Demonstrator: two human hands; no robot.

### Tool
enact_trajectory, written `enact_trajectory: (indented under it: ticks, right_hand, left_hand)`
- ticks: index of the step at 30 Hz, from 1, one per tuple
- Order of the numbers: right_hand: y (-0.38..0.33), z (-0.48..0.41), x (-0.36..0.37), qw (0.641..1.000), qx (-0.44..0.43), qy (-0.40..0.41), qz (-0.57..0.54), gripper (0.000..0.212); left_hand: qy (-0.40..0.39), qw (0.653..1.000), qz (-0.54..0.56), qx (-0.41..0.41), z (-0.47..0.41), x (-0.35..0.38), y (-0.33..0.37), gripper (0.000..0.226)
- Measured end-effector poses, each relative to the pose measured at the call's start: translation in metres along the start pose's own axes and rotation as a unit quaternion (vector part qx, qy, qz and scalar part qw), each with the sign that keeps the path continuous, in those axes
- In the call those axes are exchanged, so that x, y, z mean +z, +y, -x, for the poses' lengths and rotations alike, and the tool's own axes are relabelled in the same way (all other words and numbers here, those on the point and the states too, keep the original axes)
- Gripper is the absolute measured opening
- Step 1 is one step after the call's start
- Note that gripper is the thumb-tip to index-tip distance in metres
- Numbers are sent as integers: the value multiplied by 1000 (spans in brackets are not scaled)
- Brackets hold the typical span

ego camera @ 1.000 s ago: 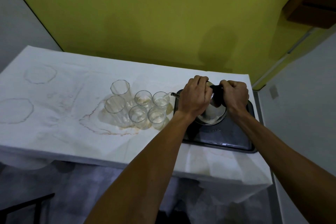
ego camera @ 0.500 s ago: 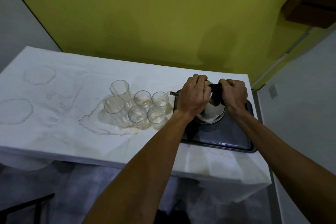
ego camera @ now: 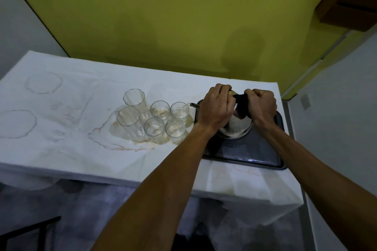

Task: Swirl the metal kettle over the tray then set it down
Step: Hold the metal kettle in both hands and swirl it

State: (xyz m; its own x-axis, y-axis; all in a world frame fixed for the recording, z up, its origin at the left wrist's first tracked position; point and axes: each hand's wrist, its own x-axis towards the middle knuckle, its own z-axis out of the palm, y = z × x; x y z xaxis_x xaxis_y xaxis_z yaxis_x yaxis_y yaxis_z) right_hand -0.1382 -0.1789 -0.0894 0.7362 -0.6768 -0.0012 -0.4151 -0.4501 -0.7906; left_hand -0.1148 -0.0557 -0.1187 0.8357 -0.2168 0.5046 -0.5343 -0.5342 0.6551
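Observation:
The shiny metal kettle (ego camera: 237, 128) is over the far part of the dark tray (ego camera: 244, 153) at the table's right end. Whether it touches the tray I cannot tell. Its thin spout (ego camera: 193, 105) points left toward the glasses. My left hand (ego camera: 216, 109) is closed over the kettle's top left side and hides most of the lid. My right hand (ego camera: 262, 106) is clenched around the kettle's black handle (ego camera: 240, 106) on the right.
Several empty glasses (ego camera: 155, 117), two tall and the others short, stand close to the tray's left side on a stained white tablecloth (ego camera: 71, 128). The tray lies near the table's front and right edges. A yellow wall rises behind the table.
Both hands and the kettle shifted slightly away from me over the tray; the grip is the same.

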Motion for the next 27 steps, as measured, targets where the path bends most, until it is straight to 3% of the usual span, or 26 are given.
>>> enact_trajectory:
  ticks: [11, 22, 27]
  right_hand:
    - [-8, 3, -11, 1000, -1, -1, -2, 31]
    - [5, 17, -15, 971, 107, -37, -210, 47]
    - [-8, 31, -23, 962, 113, -43, -244, 45]
  left_hand:
    - [-10, 1000, -7, 8, -7, -10, 12, 37]
    - [-92, 985, -115, 84, -16, -18, 28, 36]
    - [-103, 982, -132, 84, -15, -30, 41, 35]
